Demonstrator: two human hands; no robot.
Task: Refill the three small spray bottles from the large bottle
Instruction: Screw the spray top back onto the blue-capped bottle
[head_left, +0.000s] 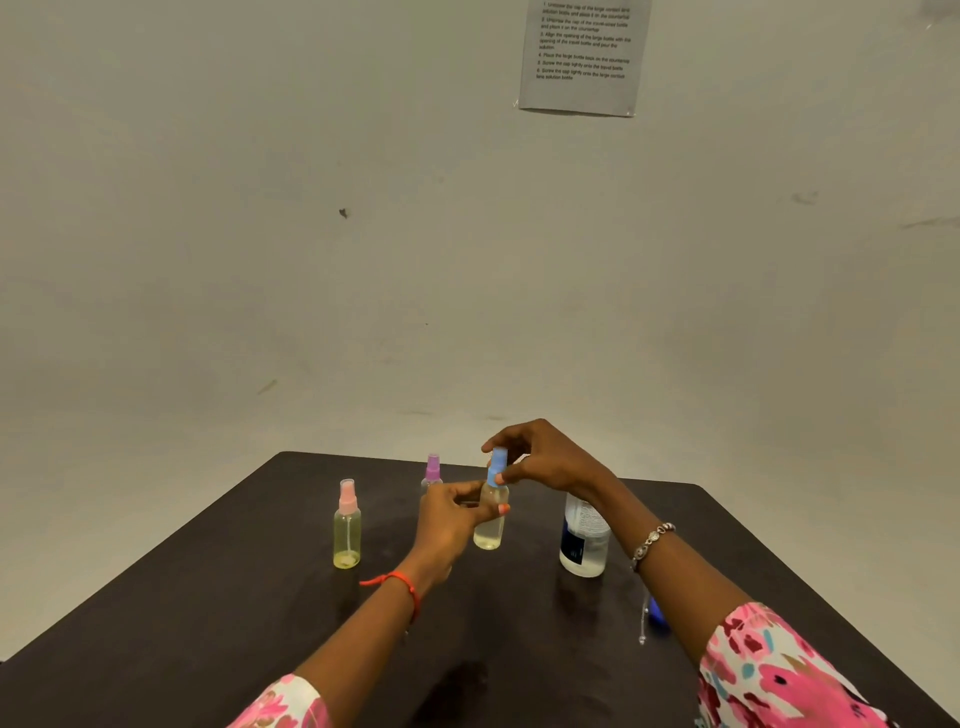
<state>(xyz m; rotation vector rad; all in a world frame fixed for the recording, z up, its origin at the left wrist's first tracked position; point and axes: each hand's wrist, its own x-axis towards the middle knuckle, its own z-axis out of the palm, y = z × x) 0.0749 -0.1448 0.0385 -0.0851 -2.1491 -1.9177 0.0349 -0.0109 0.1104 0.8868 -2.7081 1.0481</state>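
A small clear spray bottle with a blue top (489, 530) stands in the middle of the dark table. My left hand (452, 519) grips its body, and my right hand (540, 460) pinches its blue spray top from above. A yellowish spray bottle with a pink top (346, 527) stands to the left. A spray bottle with a purple top (432, 470) stands behind my left hand, mostly hidden. The large clear bottle with a dark label (584, 540) stands upright to the right, its neck hidden by my right wrist.
A blue cap-like object (655, 613) lies on the table (208, 597) near my right forearm, partly hidden. A printed instruction sheet (582, 52) hangs on the wall behind. The table's far edge runs just beyond the bottles.
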